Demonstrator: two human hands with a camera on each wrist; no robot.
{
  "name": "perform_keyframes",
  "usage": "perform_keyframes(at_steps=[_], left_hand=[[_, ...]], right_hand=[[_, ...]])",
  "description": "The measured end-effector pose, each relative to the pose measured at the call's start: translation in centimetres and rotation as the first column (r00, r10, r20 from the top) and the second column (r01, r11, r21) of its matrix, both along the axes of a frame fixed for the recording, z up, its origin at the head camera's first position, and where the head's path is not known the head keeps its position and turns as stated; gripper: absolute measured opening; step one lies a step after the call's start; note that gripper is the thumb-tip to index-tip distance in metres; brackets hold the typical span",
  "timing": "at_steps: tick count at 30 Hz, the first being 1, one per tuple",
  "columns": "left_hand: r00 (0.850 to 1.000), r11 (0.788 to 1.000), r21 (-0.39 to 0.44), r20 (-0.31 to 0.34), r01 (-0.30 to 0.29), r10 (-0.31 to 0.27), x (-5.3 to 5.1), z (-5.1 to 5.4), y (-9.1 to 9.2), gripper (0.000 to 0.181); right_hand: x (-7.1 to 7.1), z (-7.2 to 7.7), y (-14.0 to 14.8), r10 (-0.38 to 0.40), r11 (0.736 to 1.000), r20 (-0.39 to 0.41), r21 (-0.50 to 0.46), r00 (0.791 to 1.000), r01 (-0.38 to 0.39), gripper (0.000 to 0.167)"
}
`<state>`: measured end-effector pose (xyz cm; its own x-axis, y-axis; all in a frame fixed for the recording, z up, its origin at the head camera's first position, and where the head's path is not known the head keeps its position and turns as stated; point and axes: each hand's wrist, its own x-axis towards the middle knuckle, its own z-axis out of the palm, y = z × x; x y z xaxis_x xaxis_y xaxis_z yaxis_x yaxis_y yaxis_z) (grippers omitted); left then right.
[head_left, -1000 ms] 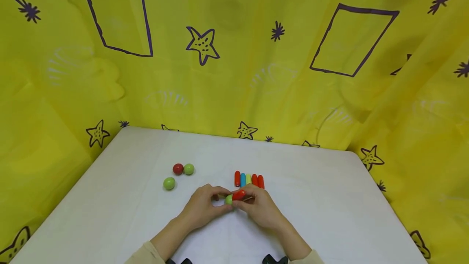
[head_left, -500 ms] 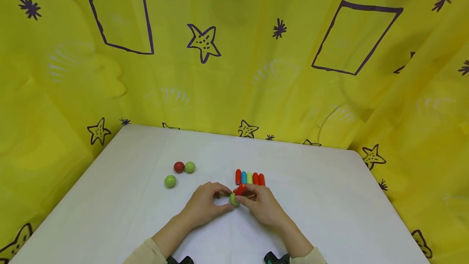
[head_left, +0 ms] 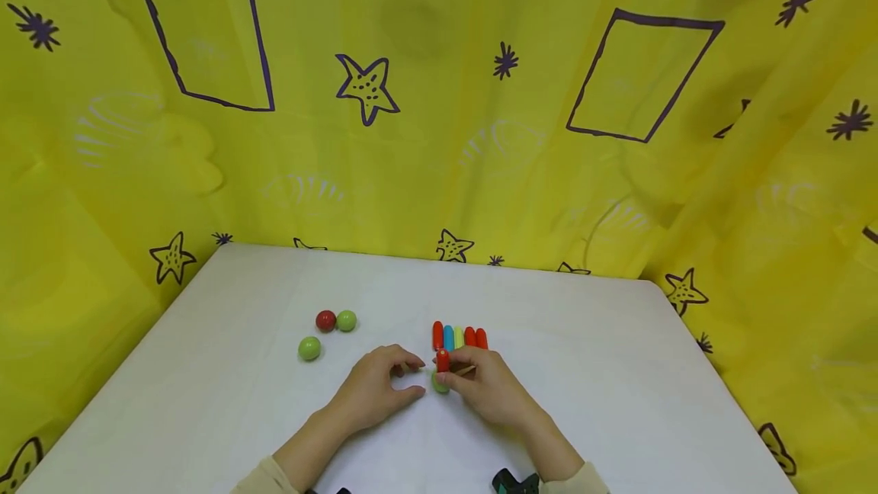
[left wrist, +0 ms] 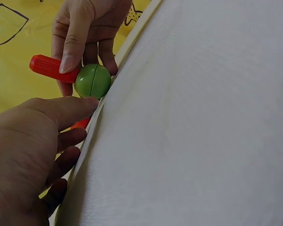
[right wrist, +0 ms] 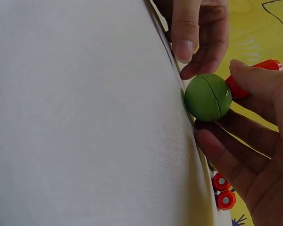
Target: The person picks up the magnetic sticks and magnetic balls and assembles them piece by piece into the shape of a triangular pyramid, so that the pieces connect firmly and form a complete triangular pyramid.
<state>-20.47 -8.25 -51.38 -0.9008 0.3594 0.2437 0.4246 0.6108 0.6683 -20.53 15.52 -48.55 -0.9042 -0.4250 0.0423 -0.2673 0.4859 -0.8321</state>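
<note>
My right hand [head_left: 492, 389] pinches a red rod [head_left: 443, 360] between thumb and fingers. A green ball [head_left: 439, 383] with a seam round it sits at the rod's lower end, against the white tabletop. In the left wrist view, the red rod [left wrist: 49, 67] meets the green ball [left wrist: 93, 81] end-on. My left hand [head_left: 373, 389] is just left of the ball, thumb and fingers parted and curved, holding nothing. In the right wrist view, the left fingertips [right wrist: 184, 51] are close to the green ball [right wrist: 207, 97] but apart from it.
Behind the right hand lie several short rods in a row: red [head_left: 437, 335], blue [head_left: 449, 338], pale yellow [head_left: 459, 338] and more red [head_left: 482, 338]. To the left are a red ball [head_left: 325, 320] and two green balls [head_left: 309, 348]. A yellow curtain [head_left: 425, 174] surrounds the table [head_left: 590, 372].
My left hand has let go of the green ball and drawn back left. The red rod, tilted to the right before, now stands nearly upright on the ball. The head view has shifted slightly.
</note>
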Motion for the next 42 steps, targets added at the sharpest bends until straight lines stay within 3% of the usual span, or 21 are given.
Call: perform_keyframes(at_steps=[9,13,17,20,24,26,33,42], left_hand=[[1.0,0.995,-0.101,0.011,-0.006,0.007,-0.3,0.7,-1.0,0.028],[0.997,0.989,-0.125,0.013,-0.075,0.077,-0.6,1.7,-1.9,0.029],[0.985,0.976,-0.133,0.009,-0.171,0.174,-1.1,3.2,-2.9,0.031],[0.976,0.962,-0.169,-0.068,-0.216,0.208,-1.4,4.0,-4.0,0.031],[0.964,0.951,-0.206,-0.179,-0.23,0.195,-1.8,4.8,-5.8,0.032],[0.96,0.952,-0.194,-0.193,-0.238,0.201,-2.0,5.4,-6.6,0.031],[0.948,0.943,-0.157,-0.177,-0.292,0.264,-2.6,6.9,-9.3,0.032],[0.968,0.94,-0.232,-0.026,-0.249,0.25,-2.8,6.9,-11.5,0.04]], right_hand=[[0.1,-0.1,0.2,0.01,0.998,-0.058,0.069,0.998,-0.006,0.019],[0.1,-0.1,-0.1,0.009,0.995,-0.083,0.097,0.997,0.0,0.015],[0.1,-0.2,-0.3,-0.007,0.993,-0.094,0.115,0.996,0.018,0.017],[0.0,-0.4,-0.4,-0.01,0.992,-0.09,0.123,0.996,0.021,0.019],[-0.1,-0.4,-0.5,-0.009,0.991,-0.074,0.132,0.997,0.019,0.018],[-0.1,-0.2,-0.6,-0.01,0.991,-0.073,0.136,0.997,0.02,0.019],[-0.3,0.2,-0.7,-0.01,0.988,-0.087,0.152,0.996,0.023,0.018],[-0.2,-0.2,-0.1,-0.027,0.988,-0.074,0.15,0.997,0.038,0.019]])
